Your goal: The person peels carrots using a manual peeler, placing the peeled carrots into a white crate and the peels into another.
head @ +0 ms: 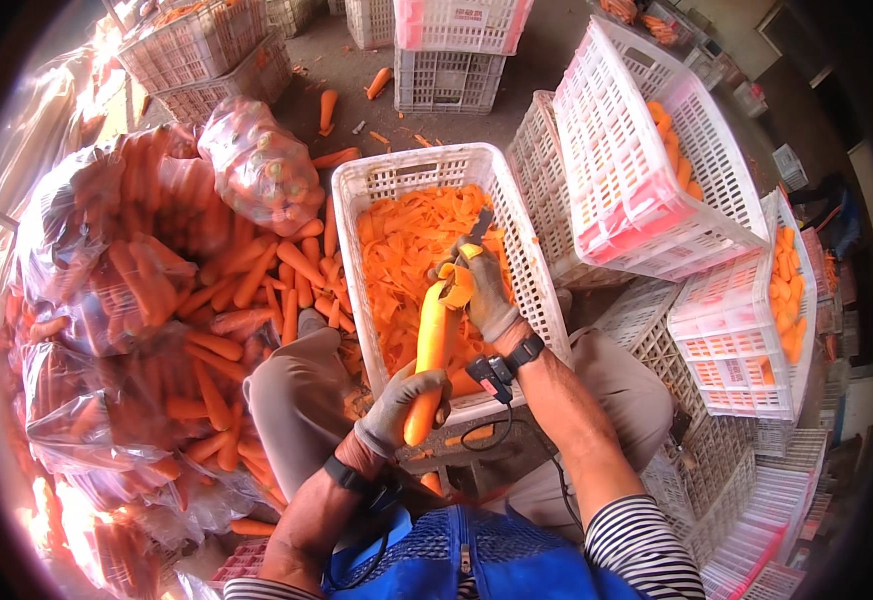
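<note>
A carrot (431, 330), partly peeled to a paler orange, slants above a white plastic crate (538, 289). Its lower end is gripped in my gloved left hand (400, 405). At the upper end, my gloved right hand (486, 296) holds what looks like a peeler (481, 225); a dark flat part sticks out beyond the fingers, and the rest is hidden. A curled strip of peel (457, 288) hangs where the tool meets the carrot. Orange peelings (410, 236) fill much of the crate, which stands between my knees.
Unpeeled carrots (215, 345) lie heaped on the left, some inside clear plastic bags (260, 165). To the right, a tilted white crate (616, 172) holds peeled carrots (674, 154), and another crate (736, 367) stands beside it. Stacked crates (448, 79) rise beyond. A cable (513, 424) loops below my right wrist.
</note>
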{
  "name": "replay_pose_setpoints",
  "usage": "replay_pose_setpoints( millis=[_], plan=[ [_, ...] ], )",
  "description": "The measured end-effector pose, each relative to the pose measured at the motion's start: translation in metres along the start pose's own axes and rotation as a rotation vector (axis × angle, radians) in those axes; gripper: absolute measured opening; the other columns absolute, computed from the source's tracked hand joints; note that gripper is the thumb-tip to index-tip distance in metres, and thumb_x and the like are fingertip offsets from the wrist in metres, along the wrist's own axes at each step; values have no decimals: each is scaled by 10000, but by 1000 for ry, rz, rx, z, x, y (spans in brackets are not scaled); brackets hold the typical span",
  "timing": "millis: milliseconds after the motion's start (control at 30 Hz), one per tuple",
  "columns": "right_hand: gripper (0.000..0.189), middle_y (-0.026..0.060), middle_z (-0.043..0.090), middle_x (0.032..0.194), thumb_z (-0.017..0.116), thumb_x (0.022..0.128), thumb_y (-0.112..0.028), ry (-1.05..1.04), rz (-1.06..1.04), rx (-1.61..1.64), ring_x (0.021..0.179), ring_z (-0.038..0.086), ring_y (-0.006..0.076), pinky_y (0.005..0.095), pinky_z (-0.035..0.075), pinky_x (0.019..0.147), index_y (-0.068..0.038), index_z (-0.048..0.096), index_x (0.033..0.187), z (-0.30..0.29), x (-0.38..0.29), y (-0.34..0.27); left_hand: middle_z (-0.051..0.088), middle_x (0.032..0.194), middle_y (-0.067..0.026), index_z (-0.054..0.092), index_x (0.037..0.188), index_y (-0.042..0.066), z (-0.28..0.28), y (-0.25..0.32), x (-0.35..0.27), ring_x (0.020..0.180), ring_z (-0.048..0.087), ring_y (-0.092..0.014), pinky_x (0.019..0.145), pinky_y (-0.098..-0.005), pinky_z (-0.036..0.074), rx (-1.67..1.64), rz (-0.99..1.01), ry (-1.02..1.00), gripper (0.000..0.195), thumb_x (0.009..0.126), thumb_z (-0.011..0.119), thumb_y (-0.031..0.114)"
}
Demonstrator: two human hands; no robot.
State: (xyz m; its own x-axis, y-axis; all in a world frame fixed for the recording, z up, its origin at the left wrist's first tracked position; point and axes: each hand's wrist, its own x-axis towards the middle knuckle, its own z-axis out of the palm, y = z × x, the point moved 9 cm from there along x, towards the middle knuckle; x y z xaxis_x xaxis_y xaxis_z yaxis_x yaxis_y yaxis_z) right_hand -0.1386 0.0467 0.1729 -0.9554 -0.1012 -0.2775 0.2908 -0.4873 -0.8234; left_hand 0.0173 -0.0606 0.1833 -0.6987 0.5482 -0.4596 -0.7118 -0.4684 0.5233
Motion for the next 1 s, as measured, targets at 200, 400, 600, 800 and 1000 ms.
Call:
replay_pose_setpoints(
  millis=[200,400,600,800,1000],
  plan=[
    [224,58,619,708,551,962,-268,-80,-227,-6,589,615,157,297,516,561,-52,529,909,42,-29,-24,568,814,-83,508,1060,26,5,10,2,615,574,-173,552,-259,447,9,58,-5,335,865,624,273],
    [268,44,615,671,580,954,-248,-198,-241,-648,579,625,136,295,493,532,16,542,974,71,-46,-20,563,687,-57,525,1055,4,12,15,-4,548,539,-127,505,-212,408,127,74,-13,294,862,598,213],
    [340,56,594,602,548,951,-324,363,-469,-1144,536,588,127,301,464,535,15,568,971,-35,61,-68,549,755,-74,437,1214,10,17,8,-3,581,539,-155,528,-242,431,124,3,-35,489,824,642,221],
    [345,18,559,567,543,955,-364,240,-524,-374,507,529,92,245,431,490,-53,545,806,-10,19,-101,561,818,-92,477,1184,22,9,-1,0,602,545,-192,561,-274,435,-184,-59,-93,457,827,642,254],
    [298,16,576,642,559,966,-333,-205,-437,-565,533,590,110,250,485,505,-36,549,985,77,-59,-42,553,781,-78,524,979,7,17,-2,-5,573,540,-172,542,-264,436,-290,-69,-113,286,872,602,261]
  ],
)
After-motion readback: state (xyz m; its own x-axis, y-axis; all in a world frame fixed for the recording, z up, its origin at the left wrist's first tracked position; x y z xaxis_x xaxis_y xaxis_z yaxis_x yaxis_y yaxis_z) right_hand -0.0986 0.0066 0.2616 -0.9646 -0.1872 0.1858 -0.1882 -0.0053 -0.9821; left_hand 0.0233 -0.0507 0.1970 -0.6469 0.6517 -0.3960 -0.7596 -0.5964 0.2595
